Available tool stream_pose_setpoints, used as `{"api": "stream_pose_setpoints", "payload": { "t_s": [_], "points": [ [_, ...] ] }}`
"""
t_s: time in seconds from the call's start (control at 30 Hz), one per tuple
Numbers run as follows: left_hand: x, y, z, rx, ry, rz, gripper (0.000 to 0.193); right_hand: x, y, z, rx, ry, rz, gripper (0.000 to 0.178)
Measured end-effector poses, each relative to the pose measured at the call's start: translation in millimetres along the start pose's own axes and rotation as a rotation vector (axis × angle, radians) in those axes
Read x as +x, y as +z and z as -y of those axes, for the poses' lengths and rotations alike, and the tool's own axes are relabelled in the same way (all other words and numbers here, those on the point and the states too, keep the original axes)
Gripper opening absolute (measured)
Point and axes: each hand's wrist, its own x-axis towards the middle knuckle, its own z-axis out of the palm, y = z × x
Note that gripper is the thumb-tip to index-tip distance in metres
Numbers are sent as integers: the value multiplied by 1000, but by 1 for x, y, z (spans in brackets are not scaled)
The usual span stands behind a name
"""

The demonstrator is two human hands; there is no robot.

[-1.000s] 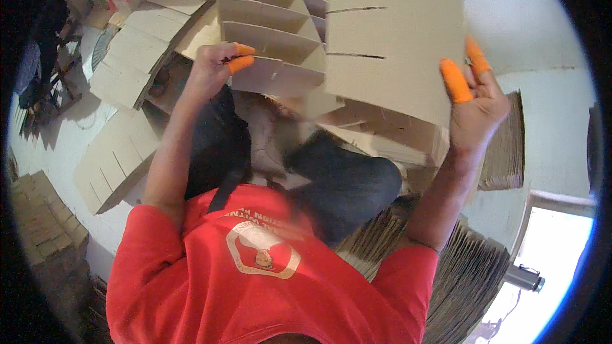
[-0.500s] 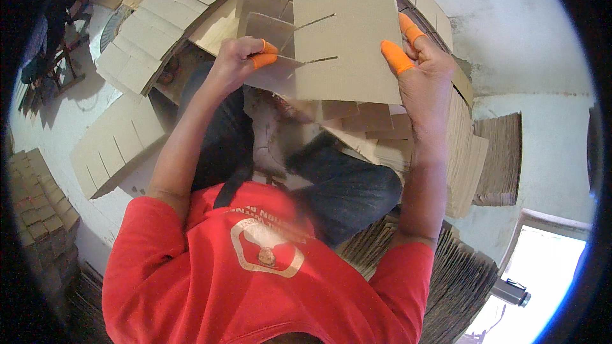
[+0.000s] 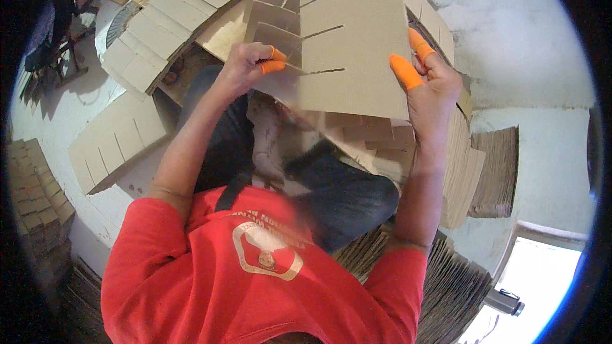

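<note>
Head view | left hand [image 3: 247,67] pinches cardboard strip [image 3: 282,86] | right hand [image 3: 435,83] grips slotted sheet [image 3: 362,41]

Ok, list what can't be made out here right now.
Head view:
1. Large slotted cardboard sheet: far end cut off by the picture's top edge; its back faces away.
2. Upright cardboard strips: partly hidden behind that sheet.
3. Left hand: fingers beyond the two orange-capped ones mostly hidden by the hand itself.
4. Bright opening: what lies beyond is lost in glare.
</note>
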Motion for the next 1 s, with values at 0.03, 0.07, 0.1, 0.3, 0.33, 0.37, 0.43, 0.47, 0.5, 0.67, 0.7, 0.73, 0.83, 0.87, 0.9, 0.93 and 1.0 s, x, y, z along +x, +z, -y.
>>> {"api": "stream_pose_setpoints", "payload": {
  "t_s": [0.03, 0.07, 0.1, 0.3, 0.33, 0.37, 0.43, 0.47, 0.5, 0.67, 0.7, 0.73, 0.83, 0.87, 0.9, 0.93, 1.0],
  "points": [
    [-1, 1, 1, 15, 15, -5, 14, 0, -1, 1, -5, 23, 8, 45],
    [-1, 2, 1, 31, 30, -9, 15, -3, -2, 4, -10, 47, 17, 46],
    [-1, 1, 0, 28, 26, -5, 15, -5, -3, 6, -16, 71, 24, 46],
    [-1, 0, -1, -11, 17, 21, 16, -7, 4, -5, -135, -63, 51, 47],
    [-1, -2, -4, 6, -22, 46, 17, -6, 2, -3, -84, -24, 53, 47],
    [-1, -3, -6, 24, -61, 70, 18, -4, 0, 1, -34, 16, 55, 47],
    [-2, -1, -4, 24, 0, 27, 16, -2, -1, 6, 3, 39, 59, 47],
    [-2, -1, -4, 24, 30, 6, 15, -4, -1, 8, -10, 27, 60, 48],
    [-3, -1, -4, 23, 25, 9, 15, -5, 0, 10, -24, 17, 62, 48],
    [-5, -3, -5, -3, 21, 24, 16, -3, 9, 7, -10, 0, 119, 46],
    [-4, -2, -5, 0, 26, 22, 16, -3, 12, 2, 16, -43, 102, 45],
    [-3, -1, -5, 2, 31, 20, 16, -1, 16, -2, -18, -75, 112, 45],
    [-1, 2, 4, 19, 6, 41, 16, 6, 23, 0, -129, -115, 151, 44],
    [-1, 2, 8, 25, -9, 53, 16, 8, 21, 8, -174, -88, 168, 44],
    [0, 1, 8, 16, -18, 56, 16, 10, 20, 14, -216, -65, 184, 44],
    [2, 0, 7, 6, -27, 60, 16, 9, 19, 15, -153, -66, 162, 44],
    [3, -1, 7, -22, -14, 56, 14, 7, 13, 16, -27, -67, 121, 45]
  ]
}}
